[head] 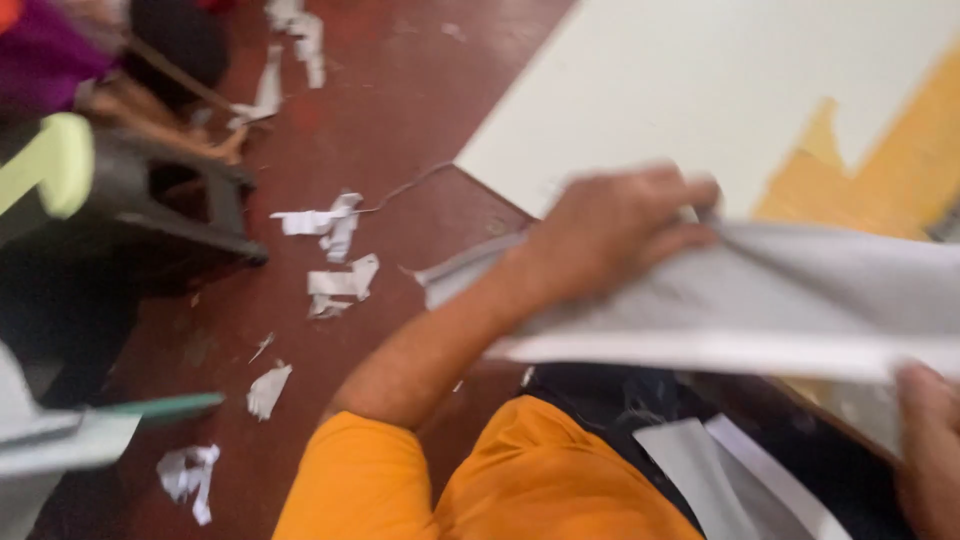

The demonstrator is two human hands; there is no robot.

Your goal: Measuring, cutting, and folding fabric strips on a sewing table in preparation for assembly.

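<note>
— Along the top edge of the grey sheet [760, 290], what are the fingers doing?

— The left hand [610, 230] has its fingers [680, 215] curled over that edge, pinching the sheet. The right hand [930, 440] is at the sheet's lower right corner, blurred; I cannot tell how its fingers lie.

— Where is the sheet?

— Held in the air over the person's lap, just above the orange sleeve [480, 480] and some grey strips [730, 480].

— And further from the sheet?

— Beyond it lies a white board [680, 80] on a yellow surface [900, 170]. Left of the sheet, torn paper scraps [335, 255] litter the red floor [400, 100], with a dark stool [170, 200] past them.
</note>
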